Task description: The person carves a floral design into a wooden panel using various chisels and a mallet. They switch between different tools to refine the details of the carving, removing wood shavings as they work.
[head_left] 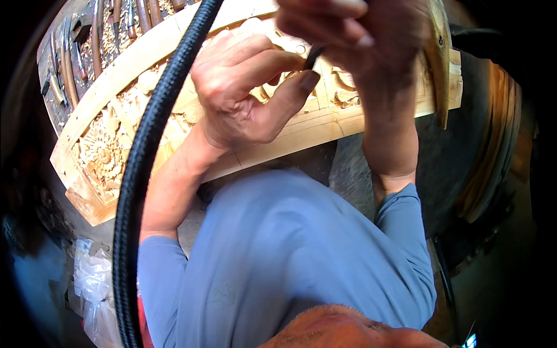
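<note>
A pale wooden panel with an arched edge [258, 158] lies across the work surface, carved in relief with a round flower [103, 153] at its left end. Over its middle, my left hand [241, 87] is closed, thumb and forefinger pinching a narrow dark blade-like piece [313, 57]. That piece runs up toward my right hand [371, 35], whose fingers are curled and smeared by motion at the top edge. What the right hand grips is hidden. Both hands are above the carving, close together.
Several wood-handled carving tools [96, 40] lie among shavings at the upper left. A black braided cable [139, 145] crosses the view in front. Near the panel's right end is a long wooden piece [438, 64]. Curved boards [499, 139] stand at right, a plastic bag [96, 278] lower left.
</note>
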### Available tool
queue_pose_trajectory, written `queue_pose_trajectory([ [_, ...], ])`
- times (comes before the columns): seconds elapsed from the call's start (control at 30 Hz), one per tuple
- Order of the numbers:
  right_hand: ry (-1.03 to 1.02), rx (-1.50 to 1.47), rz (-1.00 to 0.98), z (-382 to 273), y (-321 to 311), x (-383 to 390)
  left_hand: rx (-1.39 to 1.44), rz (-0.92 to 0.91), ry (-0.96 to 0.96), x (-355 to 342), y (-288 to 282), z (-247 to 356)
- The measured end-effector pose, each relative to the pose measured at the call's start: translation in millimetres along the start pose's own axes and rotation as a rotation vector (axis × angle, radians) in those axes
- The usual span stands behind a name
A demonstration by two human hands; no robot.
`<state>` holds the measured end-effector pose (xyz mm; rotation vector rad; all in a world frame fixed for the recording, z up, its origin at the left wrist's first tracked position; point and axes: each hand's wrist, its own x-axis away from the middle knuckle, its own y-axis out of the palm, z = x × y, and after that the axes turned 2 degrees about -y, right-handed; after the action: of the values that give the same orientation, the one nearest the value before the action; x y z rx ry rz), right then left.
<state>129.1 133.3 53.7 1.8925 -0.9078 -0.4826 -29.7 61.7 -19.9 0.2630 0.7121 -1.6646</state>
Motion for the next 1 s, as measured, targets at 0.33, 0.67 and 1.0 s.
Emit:
queue_pose_trajectory([
  [0.33,-0.272,0.316,0.346,-6.1,10.7,14.4,-0.095,-0.041,-0.031,-0.9,11.9,-1.7],
  [0.67,-0.277,0.261,0.339,-0.8,1.4,16.0,-0.139,-0.083,-0.061,0.7,11.2,-0.6],
  [1.0,-0.211,0.222,0.340,2.5,-22.2,12.5,-0.170,-0.089,-0.059,-2.1,18.3,-9.2],
])
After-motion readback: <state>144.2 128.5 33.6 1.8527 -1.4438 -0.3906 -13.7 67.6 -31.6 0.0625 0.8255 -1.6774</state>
